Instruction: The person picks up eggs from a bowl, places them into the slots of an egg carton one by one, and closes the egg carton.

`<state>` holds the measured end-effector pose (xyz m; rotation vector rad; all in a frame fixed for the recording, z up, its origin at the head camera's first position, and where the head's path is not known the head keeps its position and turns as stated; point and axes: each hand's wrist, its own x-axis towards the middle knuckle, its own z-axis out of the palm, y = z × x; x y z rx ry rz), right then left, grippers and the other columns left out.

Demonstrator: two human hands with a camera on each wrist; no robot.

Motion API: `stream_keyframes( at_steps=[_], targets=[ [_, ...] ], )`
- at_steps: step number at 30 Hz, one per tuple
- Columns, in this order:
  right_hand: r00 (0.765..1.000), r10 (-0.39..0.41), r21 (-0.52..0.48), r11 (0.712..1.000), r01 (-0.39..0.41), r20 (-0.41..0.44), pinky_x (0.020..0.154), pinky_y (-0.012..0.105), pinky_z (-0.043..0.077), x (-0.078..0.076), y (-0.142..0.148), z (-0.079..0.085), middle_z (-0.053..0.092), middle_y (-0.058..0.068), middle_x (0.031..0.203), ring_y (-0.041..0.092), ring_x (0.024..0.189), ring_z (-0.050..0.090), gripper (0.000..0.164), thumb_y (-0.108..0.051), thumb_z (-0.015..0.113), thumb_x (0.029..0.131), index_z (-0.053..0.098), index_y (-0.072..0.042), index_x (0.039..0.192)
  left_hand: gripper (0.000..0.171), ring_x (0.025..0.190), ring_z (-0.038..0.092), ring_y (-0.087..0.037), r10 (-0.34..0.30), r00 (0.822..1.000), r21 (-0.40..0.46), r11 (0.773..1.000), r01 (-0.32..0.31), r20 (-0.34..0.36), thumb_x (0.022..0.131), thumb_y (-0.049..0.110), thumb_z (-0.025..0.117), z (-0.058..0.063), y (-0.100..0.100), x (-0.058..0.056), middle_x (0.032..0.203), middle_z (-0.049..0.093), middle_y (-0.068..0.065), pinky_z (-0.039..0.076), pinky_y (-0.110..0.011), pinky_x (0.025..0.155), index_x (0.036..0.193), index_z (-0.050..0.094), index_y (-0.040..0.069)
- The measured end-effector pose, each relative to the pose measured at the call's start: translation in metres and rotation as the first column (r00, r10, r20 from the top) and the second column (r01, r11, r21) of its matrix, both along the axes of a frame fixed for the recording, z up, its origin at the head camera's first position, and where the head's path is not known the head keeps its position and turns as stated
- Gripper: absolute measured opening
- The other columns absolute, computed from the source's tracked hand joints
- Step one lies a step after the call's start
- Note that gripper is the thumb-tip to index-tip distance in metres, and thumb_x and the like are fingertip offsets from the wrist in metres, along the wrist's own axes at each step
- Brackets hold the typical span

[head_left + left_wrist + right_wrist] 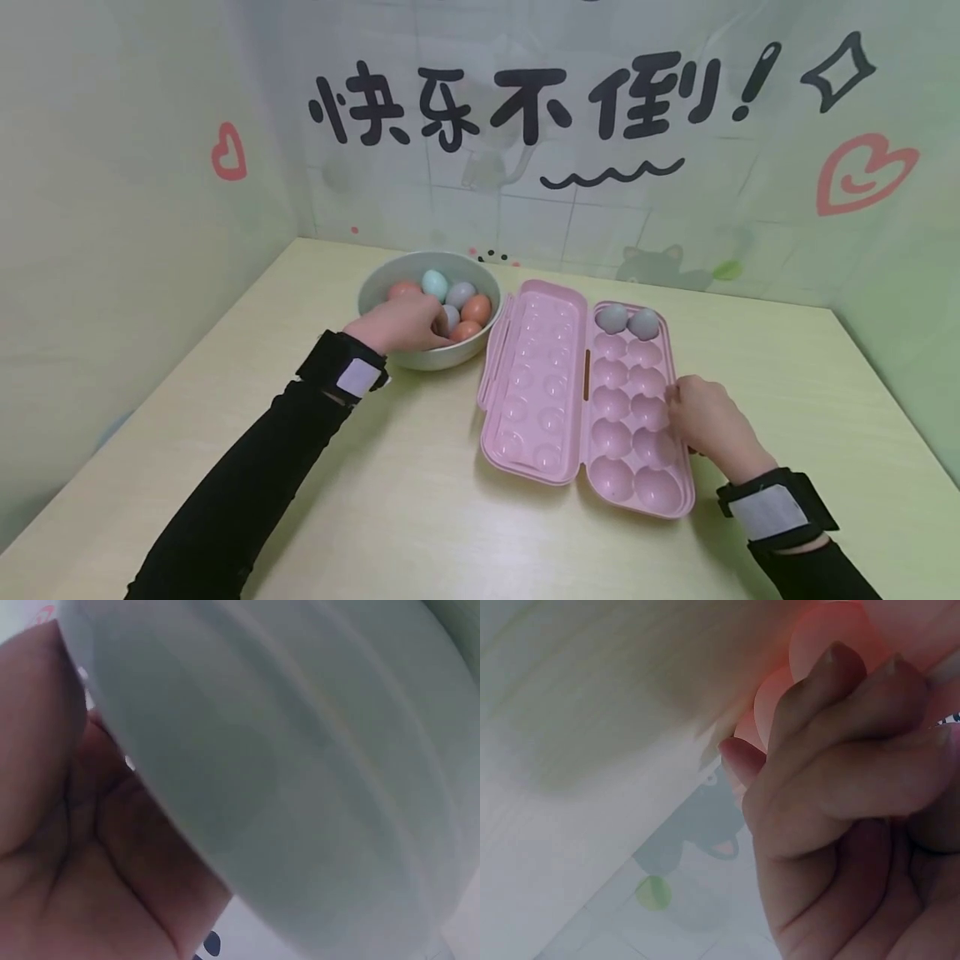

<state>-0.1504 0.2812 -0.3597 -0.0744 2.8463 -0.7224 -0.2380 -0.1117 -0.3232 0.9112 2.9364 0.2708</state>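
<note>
Over the near left rim of a pale green bowl (442, 360) reaches my left hand (401, 323), its fingers down among the eggs. Beside its thumb and index finger lies a pale grey egg (452, 315); whether the fingers grip an egg, I cannot tell. In the left wrist view the bowl's wall (247, 765) hides the fingertips. My right hand (708, 421) grips the right edge of an open pink egg carton (686, 492), with fingers curled against its underside in the right wrist view. Two grey eggs (612, 318) fill the carton's far row.
Brown eggs (476, 309), a light blue egg (434, 285) and another grey egg (461, 294) share the bowl. The carton's lid (534, 383) lies folded back toward the bowl, on the wooden table (405, 517). A printed backdrop (525, 208) rises behind the table.
</note>
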Motion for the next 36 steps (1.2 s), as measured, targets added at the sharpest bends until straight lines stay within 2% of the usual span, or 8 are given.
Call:
stream_keyframes(
  at_steps=[3, 5, 10, 14, 20, 25, 31, 36],
  targets=[
    [1.0, -0.001, -0.001, 1.0, 0.001, -0.001, 0.047, 0.034, 0.049, 0.0001, -0.0009, -0.0006, 0.055, 0.015, 0.071, 0.021, 0.053, 0.056, 0.033, -0.009, 0.036, 0.103, 0.055, 0.018, 0.105, 0.027, 0.056, 0.036, -0.012, 0.005, 0.993, 0.038, 0.999, -0.01, 0.121, 0.091, 0.022, 0.068, -0.0001, -0.0003, -0.0031, 0.057, 0.035, 0.005, 0.031, -0.027, 0.059, 0.067, 0.06, 0.014],
    [1.0, -0.004, 0.002, 1.0, 0.004, -0.006, 0.047, 0.034, 0.049, 0.0005, -0.0015, -0.0012, 0.055, 0.014, 0.07, 0.021, 0.053, 0.056, 0.033, -0.009, 0.036, 0.102, 0.055, 0.018, 0.105, 0.023, 0.058, 0.039, -0.012, 0.008, 0.988, 0.053, 0.998, -0.017, 0.154, 0.091, 0.023, 0.069, -0.0004, -0.0008, -0.0039, 0.058, 0.039, 0.005, 0.033, -0.027, 0.06, 0.071, 0.064, 0.013],
    [1.0, -0.004, 0.007, 1.0, 0.004, -0.012, 0.046, 0.034, 0.049, 0.0009, -0.0018, -0.0021, 0.055, 0.013, 0.069, 0.021, 0.052, 0.055, 0.033, -0.009, 0.036, 0.102, 0.056, 0.017, 0.104, 0.02, 0.06, 0.045, -0.016, 0.013, 0.993, 0.038, 0.999, -0.018, 0.119, 0.092, 0.022, 0.067, -0.0017, -0.0043, -0.0017, 0.062, 0.044, 0.001, 0.037, -0.029, 0.061, 0.077, 0.061, 0.011],
    [1.0, -0.002, 0.012, 1.0, 0.002, -0.016, 0.047, 0.034, 0.049, 0.0004, -0.0014, -0.0018, 0.055, 0.013, 0.069, 0.021, 0.052, 0.055, 0.033, -0.01, 0.036, 0.102, 0.056, 0.016, 0.103, 0.014, 0.064, 0.048, -0.018, 0.048, 0.988, 0.079, 0.995, -0.06, 0.148, 0.091, 0.021, 0.068, -0.0026, -0.0057, 0.0008, 0.066, 0.048, -0.001, 0.039, -0.03, 0.063, 0.083, 0.062, 0.011],
    [1.0, -0.007, 0.016, 1.0, 0.007, -0.019, 0.047, 0.034, 0.049, -0.0001, -0.0003, -0.0016, 0.056, 0.014, 0.07, 0.021, 0.052, 0.056, 0.033, -0.01, 0.037, 0.102, 0.056, 0.016, 0.102, 0.018, 0.065, 0.045, -0.019, 0.093, 0.984, 0.11, 0.988, -0.11, 0.153, 0.09, 0.021, 0.068, -0.0014, -0.003, 0.002, 0.065, 0.042, 0.0, 0.035, -0.032, 0.063, 0.078, 0.06, 0.01],
    [1.0, -0.008, 0.017, 1.0, 0.009, -0.017, 0.047, 0.034, 0.049, -0.0003, 0.0009, -0.0017, 0.056, 0.014, 0.07, 0.021, 0.052, 0.056, 0.033, -0.01, 0.036, 0.103, 0.056, 0.016, 0.103, 0.022, 0.061, 0.042, -0.017, 0.085, 0.983, 0.126, 0.986, -0.106, 0.165, 0.09, 0.022, 0.069, -0.0024, -0.0042, 0.0013, 0.062, 0.038, 0.001, 0.033, -0.03, 0.06, 0.074, 0.059, 0.011],
    [1.0, -0.005, 0.01, 1.0, 0.005, -0.022, 0.046, 0.034, 0.049, -0.0012, 0.0009, -0.0025, 0.056, 0.014, 0.069, 0.021, 0.052, 0.056, 0.033, -0.01, 0.036, 0.103, 0.056, 0.017, 0.103, 0.021, 0.063, 0.044, -0.014, 0.057, 0.979, 0.149, 0.985, -0.087, 0.194, 0.091, 0.028, 0.07, -0.0058, -0.0067, -0.0012, 0.062, 0.044, 0.004, 0.036, -0.029, 0.059, 0.076, 0.066, 0.015],
    [1.0, -0.003, 0.004, 1.0, 0.003, -0.018, 0.046, 0.035, 0.049, -0.0016, 0.0012, -0.0024, 0.056, 0.014, 0.07, 0.021, 0.052, 0.055, 0.034, -0.01, 0.036, 0.103, 0.056, 0.018, 0.105, 0.024, 0.059, 0.042, -0.014, 0.037, 0.982, 0.106, 0.993, -0.057, 0.184, 0.092, 0.026, 0.067, -0.0071, -0.0087, -0.0027, 0.062, 0.039, 0.003, 0.035, -0.029, 0.059, 0.074, 0.06, 0.013]
  ],
)
